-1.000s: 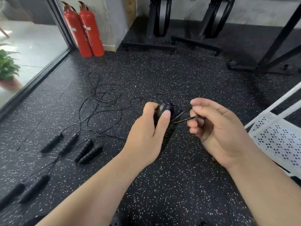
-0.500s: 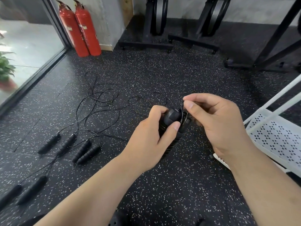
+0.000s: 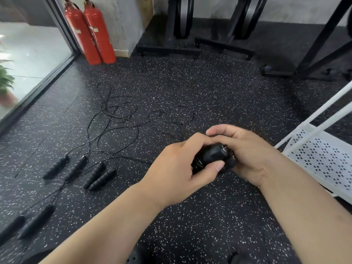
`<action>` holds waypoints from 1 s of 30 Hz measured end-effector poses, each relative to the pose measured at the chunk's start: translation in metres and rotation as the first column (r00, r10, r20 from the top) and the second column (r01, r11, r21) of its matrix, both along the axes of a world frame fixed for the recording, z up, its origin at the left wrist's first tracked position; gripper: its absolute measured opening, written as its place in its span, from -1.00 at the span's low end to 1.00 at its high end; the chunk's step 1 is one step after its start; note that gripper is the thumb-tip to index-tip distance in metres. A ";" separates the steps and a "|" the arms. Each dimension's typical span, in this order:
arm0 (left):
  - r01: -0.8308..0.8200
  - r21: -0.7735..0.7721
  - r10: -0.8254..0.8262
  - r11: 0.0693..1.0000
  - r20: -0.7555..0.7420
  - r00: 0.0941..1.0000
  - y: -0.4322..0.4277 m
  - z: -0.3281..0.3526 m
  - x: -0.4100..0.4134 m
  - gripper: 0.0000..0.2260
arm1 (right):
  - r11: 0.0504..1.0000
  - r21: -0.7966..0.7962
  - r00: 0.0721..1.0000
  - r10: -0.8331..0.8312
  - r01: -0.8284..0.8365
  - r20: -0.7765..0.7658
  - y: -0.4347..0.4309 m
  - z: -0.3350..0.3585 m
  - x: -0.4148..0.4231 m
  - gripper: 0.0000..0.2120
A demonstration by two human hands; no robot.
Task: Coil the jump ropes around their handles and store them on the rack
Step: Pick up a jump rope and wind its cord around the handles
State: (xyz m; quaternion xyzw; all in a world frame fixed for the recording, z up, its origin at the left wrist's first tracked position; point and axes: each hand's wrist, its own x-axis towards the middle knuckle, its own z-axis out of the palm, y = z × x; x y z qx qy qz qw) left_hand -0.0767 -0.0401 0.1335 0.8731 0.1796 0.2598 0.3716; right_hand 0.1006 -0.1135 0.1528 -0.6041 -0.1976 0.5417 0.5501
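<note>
A black coiled jump rope bundle [image 3: 213, 157] sits between both hands at mid-frame. My left hand [image 3: 179, 168] grips its handles, thumb across the front. My right hand [image 3: 245, 149] curls round the bundle's right end, fingers over the top. Thin black rope cords [image 3: 118, 115] lie tangled on the floor to the left. Several black handles lie there: a pair [image 3: 99, 176] close together, two more [image 3: 64, 166] to their left, and another pair [image 3: 28, 221] at the lower left. The white perforated rack [image 3: 323, 159] stands at the right edge.
Two red fire extinguishers [image 3: 91, 31] stand by the wall at the upper left, beside a glass door. Black equipment stands [image 3: 182, 25] and a black frame [image 3: 314, 44] line the back. The floor is black speckled rubber.
My right hand has moved in from holding the rope's loose loop out to the right and now closes over the bundle. Both hands have shifted slightly right.
</note>
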 end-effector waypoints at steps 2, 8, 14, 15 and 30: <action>-0.045 -0.082 0.052 0.996 0.092 0.994 -0.002 0.002 -0.001 -0.83 | 0.997 -0.042 0.981 0.055 -0.064 -0.184 -0.001 -0.001 0.001 -0.83; -0.178 -0.545 0.291 0.819 0.128 0.948 -0.002 0.011 0.012 -0.88 | 0.999 0.033 0.983 -0.008 0.015 -0.186 0.013 -0.016 -0.015 -0.78; -0.236 -0.752 0.419 0.616 0.059 0.906 -0.003 0.003 0.018 -0.72 | 0.998 0.011 0.965 -0.059 0.058 0.257 0.010 -0.020 -0.035 -0.68; -0.244 -0.782 0.443 0.573 0.045 0.895 -0.002 0.004 0.019 -0.69 | 0.999 0.037 0.930 -0.044 0.033 0.365 0.009 -0.020 -0.036 -0.67; -0.355 -0.843 0.554 0.404 -0.083 0.828 0.007 -0.002 0.027 -0.62 | 0.993 0.014 0.979 -0.120 0.120 0.162 0.006 -0.034 -0.061 -0.63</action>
